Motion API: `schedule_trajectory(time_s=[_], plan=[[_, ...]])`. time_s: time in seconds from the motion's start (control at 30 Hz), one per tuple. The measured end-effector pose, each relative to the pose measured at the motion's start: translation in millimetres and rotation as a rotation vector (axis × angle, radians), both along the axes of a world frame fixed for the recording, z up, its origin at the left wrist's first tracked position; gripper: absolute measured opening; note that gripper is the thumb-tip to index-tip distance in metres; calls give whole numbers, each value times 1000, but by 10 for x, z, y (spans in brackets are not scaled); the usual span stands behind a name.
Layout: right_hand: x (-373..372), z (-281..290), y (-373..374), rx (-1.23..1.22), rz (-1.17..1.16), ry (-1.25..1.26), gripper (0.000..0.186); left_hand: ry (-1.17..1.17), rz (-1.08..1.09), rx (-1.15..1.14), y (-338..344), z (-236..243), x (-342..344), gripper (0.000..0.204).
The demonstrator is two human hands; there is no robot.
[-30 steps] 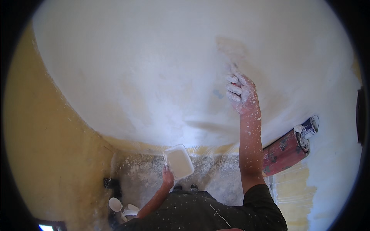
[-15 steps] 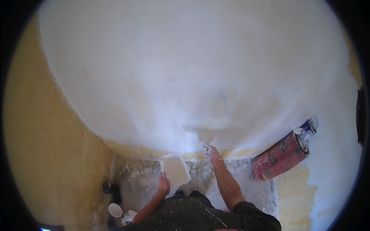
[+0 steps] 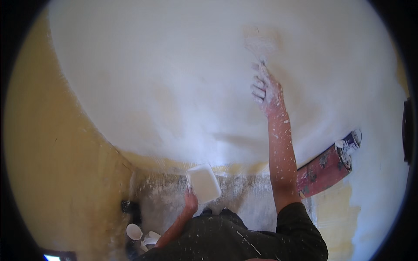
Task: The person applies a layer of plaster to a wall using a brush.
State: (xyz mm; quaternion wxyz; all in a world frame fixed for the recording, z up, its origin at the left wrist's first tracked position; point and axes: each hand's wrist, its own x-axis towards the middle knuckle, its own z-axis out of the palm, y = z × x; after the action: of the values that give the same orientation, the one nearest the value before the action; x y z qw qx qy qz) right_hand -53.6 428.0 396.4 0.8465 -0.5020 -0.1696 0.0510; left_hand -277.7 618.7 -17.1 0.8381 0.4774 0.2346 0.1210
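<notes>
My right hand [image 3: 267, 91], spattered with white, is raised high against the wall and closed round the handle of a wide paintbrush [image 3: 260, 42]. The brush's broad, pale head lies against the white-coated wall [image 3: 174, 78], and its outline is soft. Lower down, my left hand [image 3: 190, 201] grips the near left edge of a rectangular white tub [image 3: 204, 174]. Pale liquid, probably paint, fills part of that tub, which I hold out in front of my body.
A scuffed red drum [image 3: 324, 172] stands at the right, with a small dark paint can [image 3: 352, 141] on top. A white bucket [image 3: 134, 232] is at the lower left. The left wall [image 3: 61, 152] is yellow. The floor [image 3: 161, 195] is splattered with white.
My right arm has stretched upward, carrying the brush from low on the wall to high on it. The tub in my left hand has shifted slightly right and up.
</notes>
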Motion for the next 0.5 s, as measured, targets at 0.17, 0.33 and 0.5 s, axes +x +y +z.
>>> schedule_trajectory(time_s=[0.17,0.33,0.5], plan=[[372,-1447,238,-72,-71,192,36,-78,-23,45,49,-116,-17,36],[-3,-3530,240,51,84,711,25,-43,6,7,69,-272,0,38],[319,-3774,300,-512,143,316,17,9,22,119,59,-220,-20,39]])
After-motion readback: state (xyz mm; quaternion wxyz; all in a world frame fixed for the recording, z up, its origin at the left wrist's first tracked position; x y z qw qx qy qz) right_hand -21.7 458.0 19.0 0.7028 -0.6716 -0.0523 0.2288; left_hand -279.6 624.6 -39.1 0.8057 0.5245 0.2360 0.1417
